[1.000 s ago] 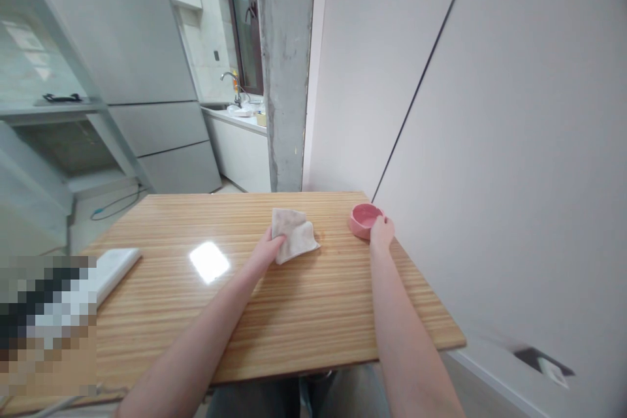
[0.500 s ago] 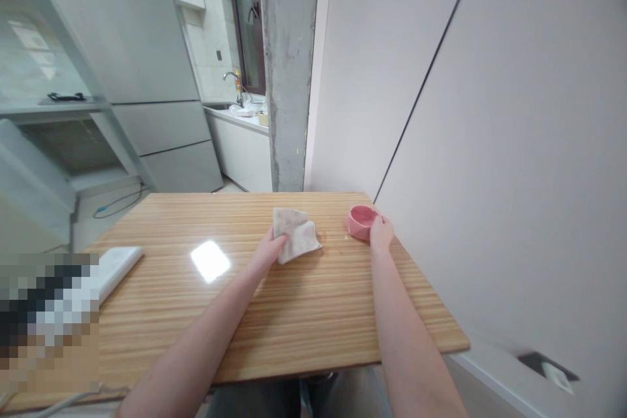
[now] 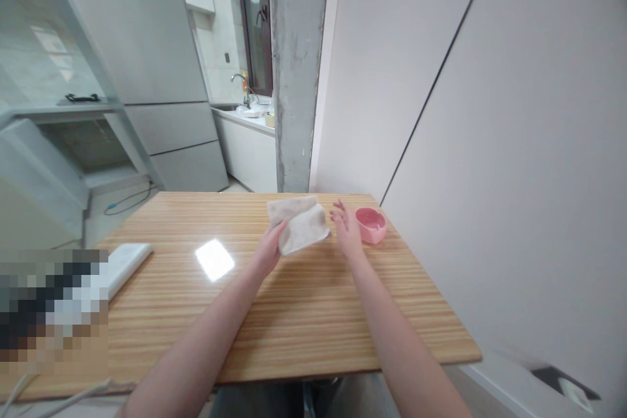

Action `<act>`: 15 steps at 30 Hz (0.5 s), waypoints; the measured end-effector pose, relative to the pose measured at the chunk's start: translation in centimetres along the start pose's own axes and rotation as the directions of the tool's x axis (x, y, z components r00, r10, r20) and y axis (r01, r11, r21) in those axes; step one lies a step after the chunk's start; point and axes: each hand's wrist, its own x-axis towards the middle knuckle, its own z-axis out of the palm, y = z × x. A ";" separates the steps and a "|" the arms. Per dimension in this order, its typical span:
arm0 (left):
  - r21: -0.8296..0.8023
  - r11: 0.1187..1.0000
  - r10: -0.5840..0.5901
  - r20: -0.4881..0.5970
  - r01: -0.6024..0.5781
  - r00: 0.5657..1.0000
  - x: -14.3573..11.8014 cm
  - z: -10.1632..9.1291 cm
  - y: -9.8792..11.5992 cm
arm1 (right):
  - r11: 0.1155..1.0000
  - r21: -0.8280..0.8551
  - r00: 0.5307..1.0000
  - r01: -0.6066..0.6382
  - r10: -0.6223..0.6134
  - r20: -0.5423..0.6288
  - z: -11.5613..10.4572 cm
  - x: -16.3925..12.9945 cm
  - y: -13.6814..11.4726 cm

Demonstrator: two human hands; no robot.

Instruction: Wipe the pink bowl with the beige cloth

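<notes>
My left hand (image 3: pixel 268 250) grips the near edge of a beige cloth (image 3: pixel 299 225) and holds it a little above the wooden table (image 3: pixel 294 313). My right hand (image 3: pixel 347 230) is open with fingers spread, between the cloth and a small pink bowl (image 3: pixel 371 224). The bowl stands on the table near its far right corner, just right of my right hand, which is not touching it.
A white flat box (image 3: pixel 126 258) lies at the table's left side beside a blurred patch. A white wall runs close along the table's right edge. Beyond the far edge are a concrete pillar (image 3: pixel 296 65), a fridge (image 3: pixel 147 65) and a kitchen counter with a tap.
My right hand let go of the pink bowl and moved left toward the cloth, opening. My left hand lifted the cloth slightly and shifted it toward the far edge.
</notes>
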 end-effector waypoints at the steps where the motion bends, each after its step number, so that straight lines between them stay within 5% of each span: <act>1: -0.005 1.000 -0.017 0.025 0.017 1.000 -0.1 0.0 0.1 | 0.989 0.067 0.988 -0.135 0.129 0.080 0.9 -0.3 0.4; 3: 0.028 0.999 -0.034 0.075 0.032 0.997 0.0 -0.1 0.1 | 0.899 0.135 0.895 -0.416 0.379 0.235 2.2 -0.7 1.3; 5: 0.123 0.991 0.037 0.062 -0.044 0.997 0.2 -0.4 -0.1 | 0.821 0.157 0.819 -0.549 0.491 0.297 2.6 -0.8 2.0; 9: 0.449 0.833 0.403 -0.090 -0.324 0.911 0.9 -1.0 -0.6 | 0.902 0.186 0.919 -0.390 0.367 0.147 2.8 -1.2 2.3; 11: 0.493 0.796 0.413 -0.019 -0.351 0.911 0.8 -1.0 -0.8 | 0.943 0.179 0.955 -0.280 0.253 0.157 3.2 -1.7 2.0; 13: 0.443 0.831 0.322 0.108 -0.335 0.941 0.5 -0.8 -0.9 | 0.950 0.161 0.930 -0.266 0.209 0.302 3.6 -2.4 1.6; 15: 0.395 0.862 0.269 0.175 -0.318 0.947 0.1 -0.4 -0.9 | 0.939 0.118 0.854 -0.324 0.236 0.464 4.0 -3.0 1.2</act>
